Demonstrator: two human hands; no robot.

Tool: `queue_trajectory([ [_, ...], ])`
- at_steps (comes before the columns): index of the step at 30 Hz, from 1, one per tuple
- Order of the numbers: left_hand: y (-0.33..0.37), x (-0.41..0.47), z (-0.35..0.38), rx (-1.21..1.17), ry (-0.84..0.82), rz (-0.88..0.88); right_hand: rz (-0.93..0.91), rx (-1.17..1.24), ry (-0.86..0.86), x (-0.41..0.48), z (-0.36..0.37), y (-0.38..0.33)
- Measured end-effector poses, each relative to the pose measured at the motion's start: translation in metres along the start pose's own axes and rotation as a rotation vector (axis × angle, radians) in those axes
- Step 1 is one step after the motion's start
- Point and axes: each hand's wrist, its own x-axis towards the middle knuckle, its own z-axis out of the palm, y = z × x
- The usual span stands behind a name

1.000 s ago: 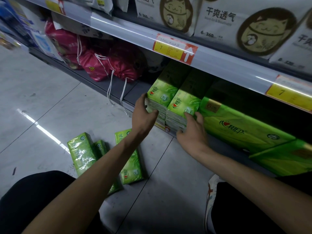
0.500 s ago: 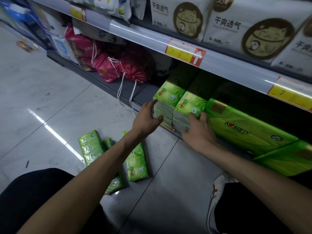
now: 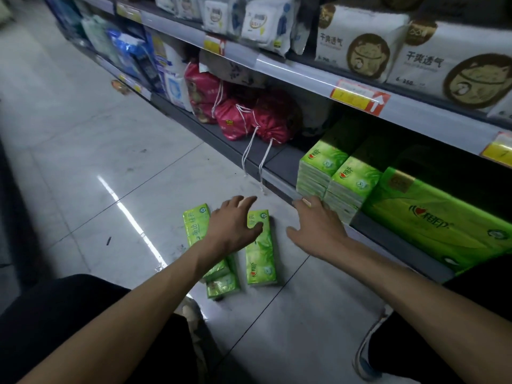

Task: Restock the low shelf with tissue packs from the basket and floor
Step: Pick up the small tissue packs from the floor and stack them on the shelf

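Left hand (image 3: 232, 231) dropped from shelf stacks (image 3: 322, 169), seemingly onto floor packs (image 3: 260, 256).

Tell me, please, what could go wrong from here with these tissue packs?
The two stacks of green packs stand at the low shelf's front edge; the right hand, close beside them, might knock them off.
The floor packs under the left hand lie partly piled, so grabbing one may scatter the rest.
White drawstrings hang over the shelf edge and could snag a wrist.
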Motion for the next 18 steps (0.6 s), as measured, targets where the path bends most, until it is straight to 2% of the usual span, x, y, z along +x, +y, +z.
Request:
queue_trajectory([
  [5, -0.035, -0.049, 0.011, 0.064, -0.118, -0.096, -0.161, -0.227, -0.125, -0.01, 0.022, -0.019],
  [12, -0.057, -0.075, 0.056, 0.095, -0.181, -0.187, -0.224, -0.375, -0.318, -0.01, 0.042, -0.006],
  [16, -0.043, -0.072, 0.1, 0.102, -0.125, -0.13, -0.273, -0.486, -0.422, -0.012, 0.05, 0.007],
  [18, -0.033, -0.064, 0.121, 0.104, -0.158, -0.101, -0.287, -0.491, -0.471, -0.012, 0.055, 0.01],
])
